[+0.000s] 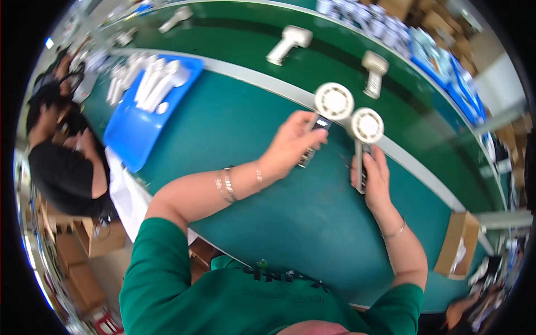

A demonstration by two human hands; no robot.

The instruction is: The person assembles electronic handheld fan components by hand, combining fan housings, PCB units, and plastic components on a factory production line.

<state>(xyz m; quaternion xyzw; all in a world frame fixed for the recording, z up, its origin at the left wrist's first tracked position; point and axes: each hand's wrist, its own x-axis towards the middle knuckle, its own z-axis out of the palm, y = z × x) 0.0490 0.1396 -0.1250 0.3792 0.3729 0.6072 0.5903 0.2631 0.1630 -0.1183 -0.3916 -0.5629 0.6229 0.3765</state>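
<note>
My left hand (290, 144) is closed round the handle of a white handheld fan (334, 101), its round head tipped up past my thumb. A small lit display shows on that handle. In my right hand (375, 174) is a second white handheld fan (367, 125), gripped by its dark-fronted handle. Both heads face up, side by side and close together near the far edge of the green work table (268, 218). Whether the two heads touch I cannot tell.
Beyond the table runs a green conveyor belt (335, 61) with more fans (289, 43) lying on it. At left, a blue tray (131, 139) holds several white fans. A cardboard box (458, 245) stands at right. Someone in black (67, 167) sits at far left.
</note>
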